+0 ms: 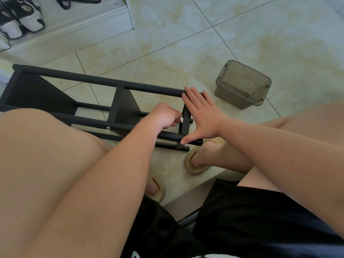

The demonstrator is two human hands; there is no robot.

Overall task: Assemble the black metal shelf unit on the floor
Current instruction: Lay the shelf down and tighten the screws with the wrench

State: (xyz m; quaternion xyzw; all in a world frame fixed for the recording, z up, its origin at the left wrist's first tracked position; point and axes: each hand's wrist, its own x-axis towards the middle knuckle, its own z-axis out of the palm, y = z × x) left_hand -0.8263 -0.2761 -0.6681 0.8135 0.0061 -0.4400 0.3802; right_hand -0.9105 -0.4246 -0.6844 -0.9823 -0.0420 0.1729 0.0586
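Progress looks well past halfway to me. The black shelf unit lies on its side on the tiled floor, running from nine o'clock in toward the middle of my view, just ahead of my knees. Two panels already sit between the poles: the far panel out at nine o'clock and the middle panel, which has a pale screw head showing on the near pole beside it.

The work in hand is the end panel, at the pole tips toward three o'clock. My right hand is spread wide and flat over that end. Its fingers lie straight on the far pole and the thumb tip presses on the near pole. It grips nothing and only braces the frame. My left hand is curled, pinching a small pale thing close against the inner face of the end panel. I cannot tell whether that is a tool, a fastener or a label.

What is left, as I judge it, is fixing this last panel at its corners and then standing the unit upright. My own hands hide the joints at this end, so I cannot say whether any screw is in yet.

A translucent grey plastic box sits on the floor at two o'clock from my hands, apart from the frame. I cannot make out its contents. Some shoes rest on a white ledge at eleven o'clock.
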